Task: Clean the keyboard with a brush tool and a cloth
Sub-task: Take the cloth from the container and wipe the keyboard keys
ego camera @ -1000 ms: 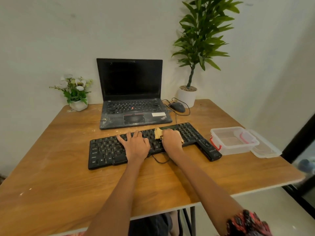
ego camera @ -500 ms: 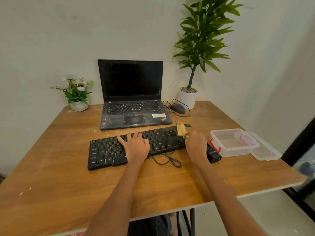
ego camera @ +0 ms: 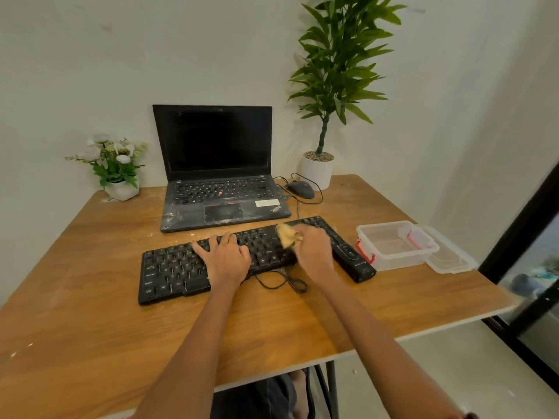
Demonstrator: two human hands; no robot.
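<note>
My right hand covers the part of the keyboard beneath it, and its fingers are curled round a bunched tan cloth, so most of the cloth is buried in my grip and only a crumpled lobe sticks out toward the laptop. My left hand lies flat on the middle keys, fingers straight and spread, holding nothing, hiding the keys under the palm. The black brush tool lies just beside the keyboard's right end; its near tip is clear, its far end runs behind my right hand. A thin cable loops out from under the keyboard's front edge.

The worktop has open wood in front of the keyboard down to its near edge, and more to the left. On the right, a clear plastic box with red clips sits near the worktop's right edge, its lid lying against its far side. I cannot tell whether anything lies in the box. Behind the laptop's right corner sit a mouse and a potted plant; a small flower pot stands at the back left corner. My forearms are cut off at the bottom.
</note>
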